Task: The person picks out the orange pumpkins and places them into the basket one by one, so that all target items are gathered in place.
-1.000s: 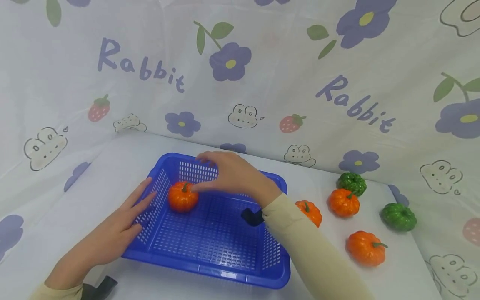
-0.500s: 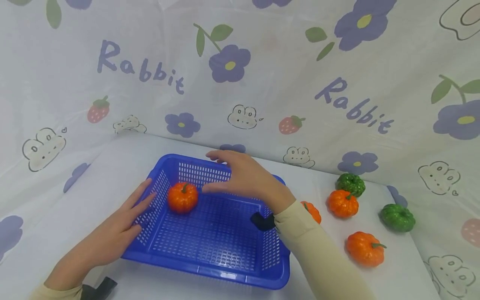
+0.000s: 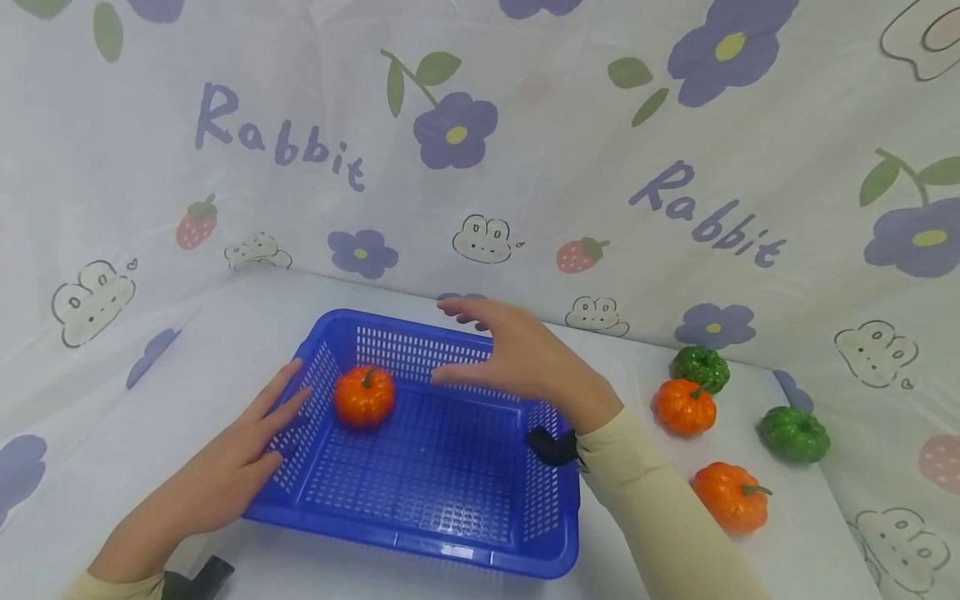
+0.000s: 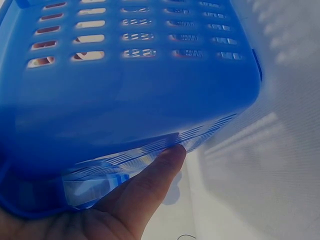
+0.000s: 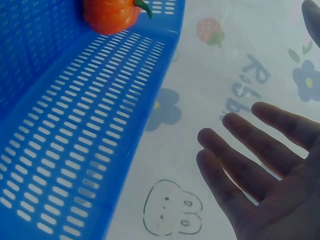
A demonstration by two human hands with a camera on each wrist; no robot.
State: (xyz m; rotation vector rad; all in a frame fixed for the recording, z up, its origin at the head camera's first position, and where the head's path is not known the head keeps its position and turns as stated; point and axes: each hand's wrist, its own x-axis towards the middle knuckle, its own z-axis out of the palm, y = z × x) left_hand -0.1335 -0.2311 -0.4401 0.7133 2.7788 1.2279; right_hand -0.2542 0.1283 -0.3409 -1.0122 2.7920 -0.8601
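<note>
An orange toy pumpkin (image 3: 364,397) sits in the back left corner of a blue plastic basket (image 3: 420,546) with slotted walls. My right hand (image 3: 517,350) hovers above the basket's back right part, fingers spread and holding nothing. In the right wrist view, the right hand (image 5: 265,175) is apart from the basket (image 5: 85,125), and the pumpkin (image 5: 111,17) lies beyond. At the basket's left side, my left hand (image 3: 225,467) rests with straight fingers on the rim. The left wrist view has one finger of the left hand (image 4: 140,200) against the outer side of the basket (image 4: 135,95).
Right of the basket, two orange pumpkins, one nearer (image 3: 731,497) and one farther (image 3: 686,407), lie on the white table (image 3: 810,542). A dark green pumpkin (image 3: 701,369) and a green one (image 3: 795,435) lie there too. A patterned cloth (image 3: 525,192) hangs behind.
My right hand has moved right, away from the pumpkin in the basket. Its sleeve now covers an orange pumpkin beside the basket. The left hand has stayed in place.
</note>
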